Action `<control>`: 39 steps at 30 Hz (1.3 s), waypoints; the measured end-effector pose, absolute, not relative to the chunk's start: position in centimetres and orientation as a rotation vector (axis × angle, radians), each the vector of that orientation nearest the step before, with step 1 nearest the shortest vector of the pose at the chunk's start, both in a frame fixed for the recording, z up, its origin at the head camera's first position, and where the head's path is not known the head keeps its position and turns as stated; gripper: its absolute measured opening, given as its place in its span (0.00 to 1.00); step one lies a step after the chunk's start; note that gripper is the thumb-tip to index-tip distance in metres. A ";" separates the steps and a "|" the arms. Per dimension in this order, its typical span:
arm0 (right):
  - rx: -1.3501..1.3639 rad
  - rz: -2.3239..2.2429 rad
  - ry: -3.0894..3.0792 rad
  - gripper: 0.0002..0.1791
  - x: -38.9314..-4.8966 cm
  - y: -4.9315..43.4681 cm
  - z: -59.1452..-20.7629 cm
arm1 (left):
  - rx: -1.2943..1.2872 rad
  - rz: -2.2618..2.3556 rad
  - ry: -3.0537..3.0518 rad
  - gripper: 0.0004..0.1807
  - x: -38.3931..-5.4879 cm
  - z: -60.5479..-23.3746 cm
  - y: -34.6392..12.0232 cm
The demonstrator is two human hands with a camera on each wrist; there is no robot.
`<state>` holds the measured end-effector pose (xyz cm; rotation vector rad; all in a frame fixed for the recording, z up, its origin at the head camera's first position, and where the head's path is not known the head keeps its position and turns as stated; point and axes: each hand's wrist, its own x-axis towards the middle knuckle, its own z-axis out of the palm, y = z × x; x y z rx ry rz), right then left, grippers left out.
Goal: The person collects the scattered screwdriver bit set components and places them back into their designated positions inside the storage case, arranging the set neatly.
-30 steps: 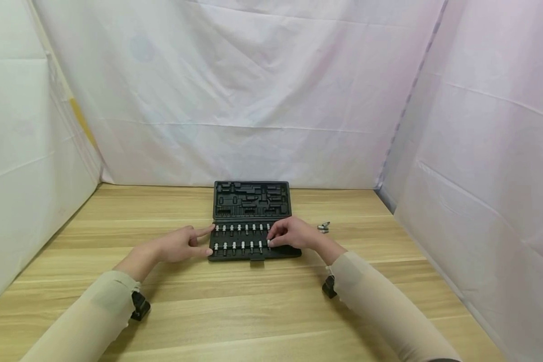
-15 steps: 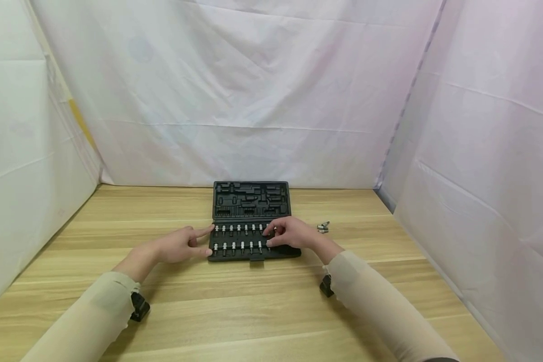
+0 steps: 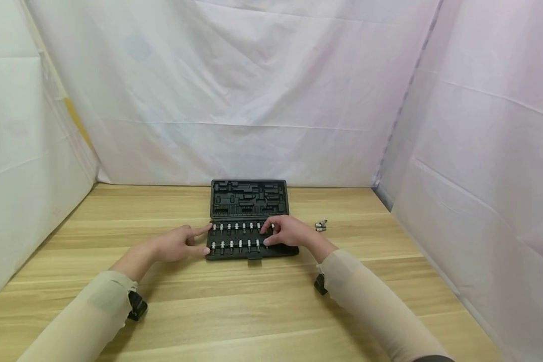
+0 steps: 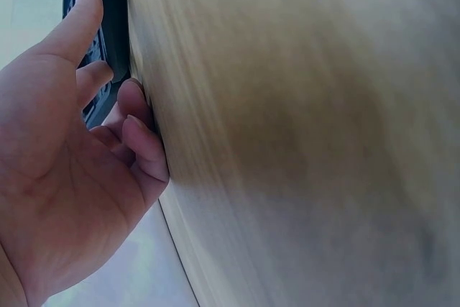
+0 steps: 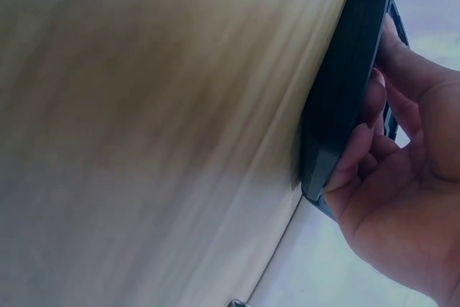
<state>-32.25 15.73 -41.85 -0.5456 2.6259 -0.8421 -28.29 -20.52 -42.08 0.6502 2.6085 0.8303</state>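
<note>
A black tool case point(image 3: 249, 219) lies unfolded on the table, its lid laid back. Two rows of silver bit sockets point(image 3: 231, 245) fill its front half. My left hand point(image 3: 176, 245) touches the case's left edge with a stretched index finger and thumb; in the left wrist view its other fingers are bent. Over the right part of the case is my right hand point(image 3: 294, 232), its thumb at the right end of the front row, thumb and index tips apart. Part of a bit socket shows beside that thumb. The right wrist view shows the case wall point(image 5: 345, 84) against the bent lower fingers.
Several loose bit sockets point(image 3: 321, 226) lie on the wooden table point(image 3: 235, 311) to the right of the case. White sheeting point(image 3: 235, 90) stands behind the table and at both sides. Each wrist carries a small black device point(image 3: 137, 305).
My right thumb and index finger have parted from the bit socket they pinched in the front row, and the fingers have shifted slightly left. The left hand keeps its place on the case.
</note>
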 end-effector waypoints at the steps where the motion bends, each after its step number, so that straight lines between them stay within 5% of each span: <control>1: -0.543 -0.837 2.628 0.12 -32.2 15.6 -41.8 | 0.649 0.829 2.612 0.48 -28.3 -42.0 -20.6; 39: -0.680 -0.982 2.507 0.16 -32.5 17.8 -42.1 | 0.657 0.830 2.598 0.49 -28.3 -41.9 -20.6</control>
